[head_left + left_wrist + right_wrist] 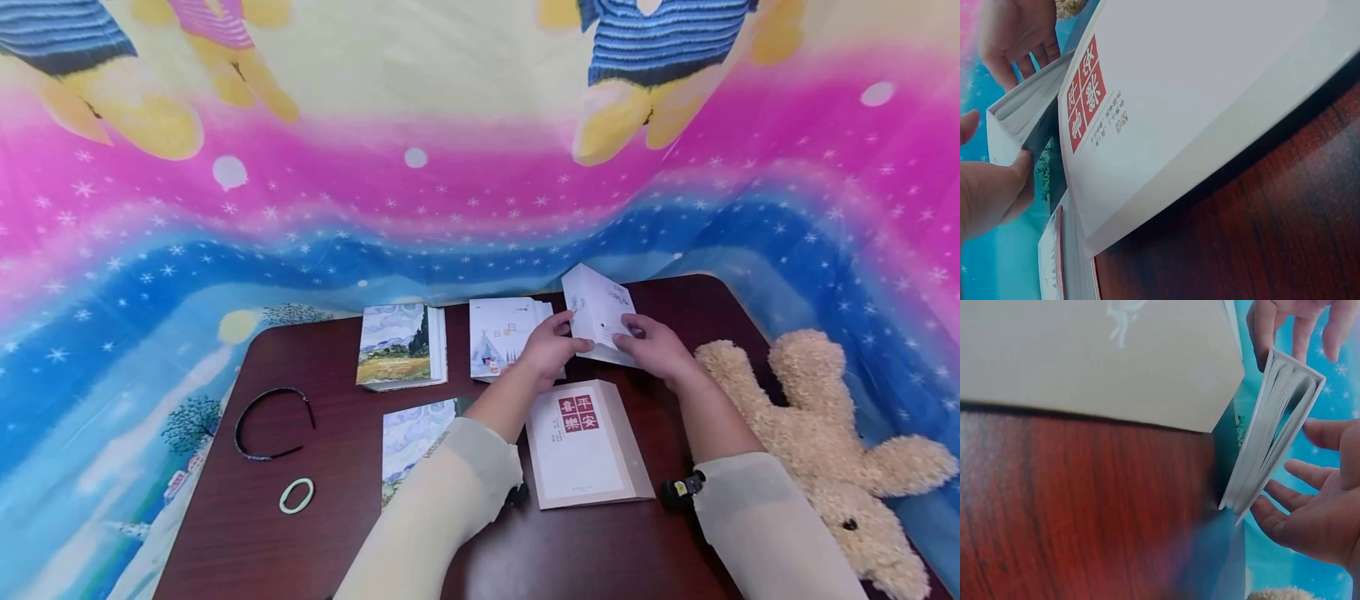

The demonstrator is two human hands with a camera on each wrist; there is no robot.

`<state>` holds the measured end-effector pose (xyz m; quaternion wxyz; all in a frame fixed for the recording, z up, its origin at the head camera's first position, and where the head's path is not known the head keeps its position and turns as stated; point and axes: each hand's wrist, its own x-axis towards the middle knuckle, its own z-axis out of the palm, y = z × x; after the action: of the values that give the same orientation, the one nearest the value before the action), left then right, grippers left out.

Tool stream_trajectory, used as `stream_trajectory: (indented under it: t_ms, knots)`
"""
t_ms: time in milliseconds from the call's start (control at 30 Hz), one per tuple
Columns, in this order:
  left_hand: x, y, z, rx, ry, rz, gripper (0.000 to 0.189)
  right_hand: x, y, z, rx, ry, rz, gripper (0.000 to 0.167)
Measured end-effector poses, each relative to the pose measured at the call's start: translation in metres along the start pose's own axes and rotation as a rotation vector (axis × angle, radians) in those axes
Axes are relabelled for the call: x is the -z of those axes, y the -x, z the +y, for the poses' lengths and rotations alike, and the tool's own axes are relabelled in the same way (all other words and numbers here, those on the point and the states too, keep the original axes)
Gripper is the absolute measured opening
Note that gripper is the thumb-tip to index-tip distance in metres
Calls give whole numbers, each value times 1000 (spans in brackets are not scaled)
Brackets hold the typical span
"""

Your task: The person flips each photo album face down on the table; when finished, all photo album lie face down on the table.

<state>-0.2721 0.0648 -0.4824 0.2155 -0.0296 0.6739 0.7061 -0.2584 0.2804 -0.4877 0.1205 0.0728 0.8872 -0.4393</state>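
A thick white book (611, 304) stands tilted at the back right of the table, its pages slightly fanned in the right wrist view. My left hand (551, 346) pinches its near left corner, thumb toward me. On the opposite side, my right hand (656, 346) touches the cover with fingers spread and fairly straight, as the right wrist view shows. Just in front lies a book with red square lettering (577, 442). Left of the hands is a book with a tent picture (491, 333), partly covered by my left hand.
A landscape-cover book (393, 346) lies at the back, and a second painted book (412, 446) is half hidden under my left sleeve. A dark headband (251, 417) and a pale green ring (297, 496) lie left. A plush toy (825, 433) lies along the right edge.
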Motion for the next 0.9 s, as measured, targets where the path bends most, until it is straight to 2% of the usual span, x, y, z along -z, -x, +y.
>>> stream_trajectory:
  t_ms: [200, 500, 667, 900]
  knots:
    - [2, 0, 3, -22, 47, -31, 71, 0, 3, -7, 16, -26, -19, 90]
    - [1, 7, 11, -69, 38, -57, 66, 3, 9, -23, 39, -106, -25, 96]
    - [0, 10, 15, -74, 106, -104, 64, 2, 10, -26, 58, -116, -22, 98]
    - [-2, 13, 21, -86, 195, -144, 50, 1, 10, -27, 34, -144, 1, 104]
